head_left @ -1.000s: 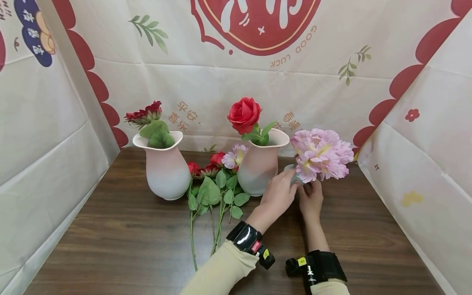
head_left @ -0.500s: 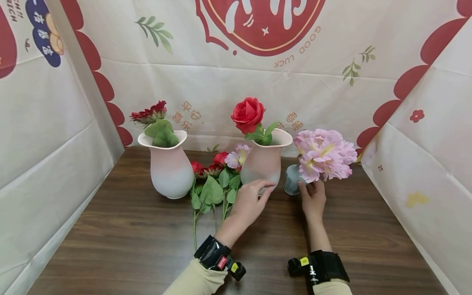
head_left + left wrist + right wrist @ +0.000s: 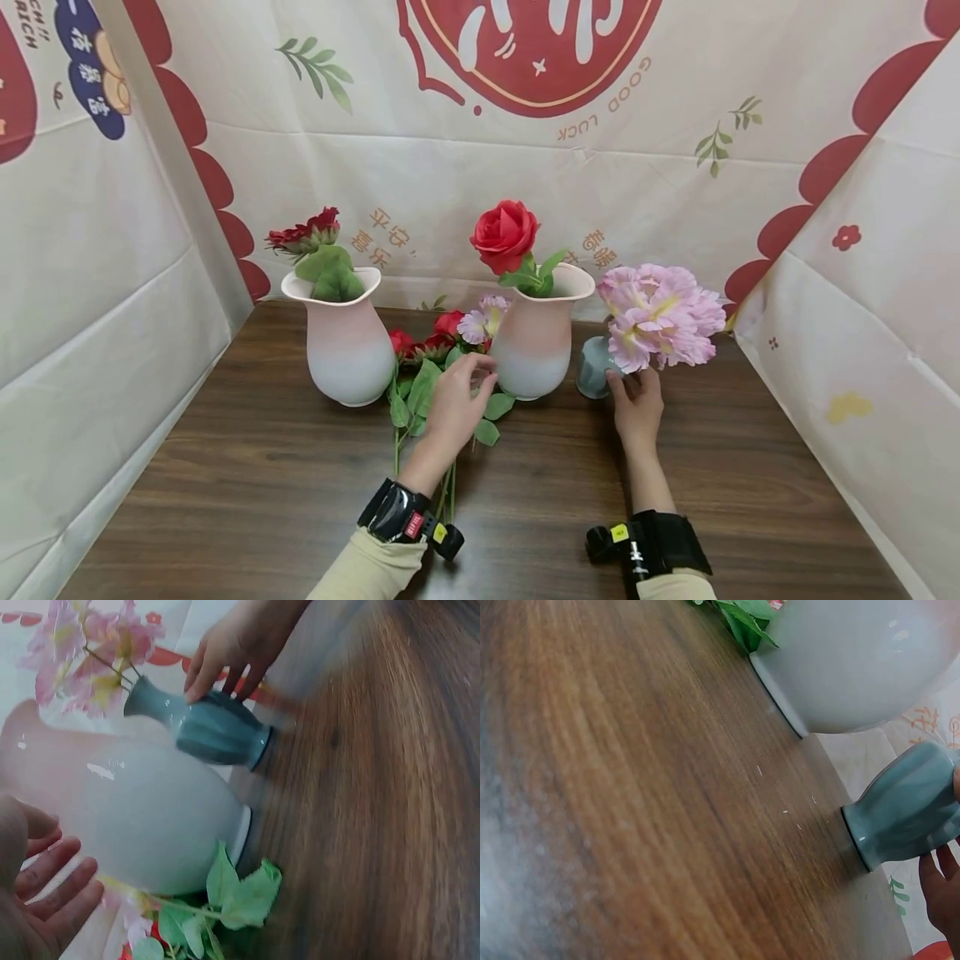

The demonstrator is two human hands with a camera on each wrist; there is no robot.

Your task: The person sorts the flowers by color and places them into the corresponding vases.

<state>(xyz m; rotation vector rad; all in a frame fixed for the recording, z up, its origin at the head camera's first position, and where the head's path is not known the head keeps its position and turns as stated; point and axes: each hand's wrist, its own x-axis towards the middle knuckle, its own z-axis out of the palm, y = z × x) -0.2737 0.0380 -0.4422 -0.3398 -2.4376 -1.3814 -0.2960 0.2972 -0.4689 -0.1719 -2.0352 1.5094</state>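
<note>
My right hand (image 3: 637,410) holds a small blue-green vase (image 3: 592,367), its fingers round the body in the left wrist view, where the vase (image 3: 217,733) shows whole. The vase stands upright on the table with pink flowers (image 3: 660,312) in its mouth. My left hand (image 3: 453,404) is over the loose flowers lying on the table, fingers loosely bent, close to the middle vase (image 3: 534,354). Among those flowers are red blooms (image 3: 450,323), a pale pink bloom (image 3: 483,319) and green leaves (image 3: 423,390). Nothing shows between the left fingers (image 3: 71,904) in the left wrist view.
A red rose (image 3: 504,237) stands in the middle pink-and-white vase. Farther left is a matching vase (image 3: 347,358) with a dark red flower (image 3: 306,233). Printed cloth (image 3: 480,167) walls the brown wooden table (image 3: 247,500) at the back and sides.
My left hand has let go of the small vase and moved left, past the middle vase, to the lying flowers. The right hand stays on the small vase.
</note>
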